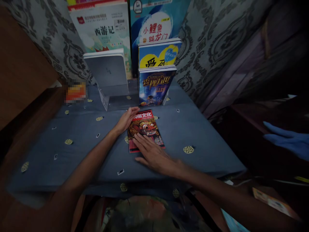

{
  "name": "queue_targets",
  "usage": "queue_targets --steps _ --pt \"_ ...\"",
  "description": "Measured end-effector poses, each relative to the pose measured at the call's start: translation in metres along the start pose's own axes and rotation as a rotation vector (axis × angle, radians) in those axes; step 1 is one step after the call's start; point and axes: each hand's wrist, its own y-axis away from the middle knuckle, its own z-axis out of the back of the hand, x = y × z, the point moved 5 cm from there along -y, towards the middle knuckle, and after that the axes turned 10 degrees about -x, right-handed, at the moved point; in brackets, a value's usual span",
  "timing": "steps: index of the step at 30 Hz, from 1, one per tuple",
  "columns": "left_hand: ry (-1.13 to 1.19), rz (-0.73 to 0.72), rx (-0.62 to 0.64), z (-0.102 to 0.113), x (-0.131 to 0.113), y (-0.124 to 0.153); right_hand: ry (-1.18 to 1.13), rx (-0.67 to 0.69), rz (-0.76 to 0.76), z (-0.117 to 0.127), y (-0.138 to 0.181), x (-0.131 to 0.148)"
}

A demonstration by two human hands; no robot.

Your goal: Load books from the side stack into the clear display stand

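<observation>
A small book (147,125) with a red and black cover and a colourful carved mask on it lies flat on the patterned cloth (82,161). My left hand (126,120) rests at its upper left edge, fingers stretched out together toward the top corner. Flat across the lower part of the cover lies my right hand (152,153), fingers extended and thumb apart. Neither hand grips anything. Just behind the book stands a clear stand with a dark blue book (155,85) in front and a yellow and blue book (159,53) behind it.
Left of the blue book, a clear stand holds a grey-covered book (108,72). Two larger books, one pale green (103,29) and one teal (159,16), lean against the patterned curtain (217,38). A blurred orange item (75,92) sits far left; a blue glove (287,140) shows at right.
</observation>
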Motion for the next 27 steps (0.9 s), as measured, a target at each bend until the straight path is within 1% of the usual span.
queue_targets --steps 3,7,10,12,15,19,23,25,27 --pt "-0.036 -0.045 0.003 0.0 0.003 0.0 0.023 -0.032 -0.05 0.009 0.011 -0.019" --pt "-0.127 -0.171 0.003 -0.003 0.002 0.003 0.036 -0.052 -0.148 0.018 0.012 -0.048" --pt "-0.288 -0.252 0.033 -0.007 -0.002 0.01 0.067 -0.098 -0.244 0.021 0.006 -0.067" --pt "-0.416 -0.292 0.034 -0.009 -0.006 0.014 0.113 -0.153 -0.292 0.024 0.002 -0.072" --pt "-0.542 -0.332 0.035 -0.011 -0.01 0.018 0.179 -0.243 -0.33 0.031 -0.001 -0.069" --pt "-0.654 -0.361 0.055 -0.01 -0.013 0.012 0.14 -0.293 -0.31 0.039 0.0 -0.048" --pt "-0.813 -0.426 0.11 -0.007 -0.017 0.003 -0.025 -0.287 -0.281 0.037 0.0 -0.024" --pt "-0.903 -0.487 0.144 -0.007 -0.018 0.003 -0.169 -0.275 -0.263 0.033 -0.004 -0.016" --pt "-1.004 -0.531 0.182 -0.009 -0.017 0.009 -0.339 -0.266 -0.254 0.028 -0.01 -0.016"
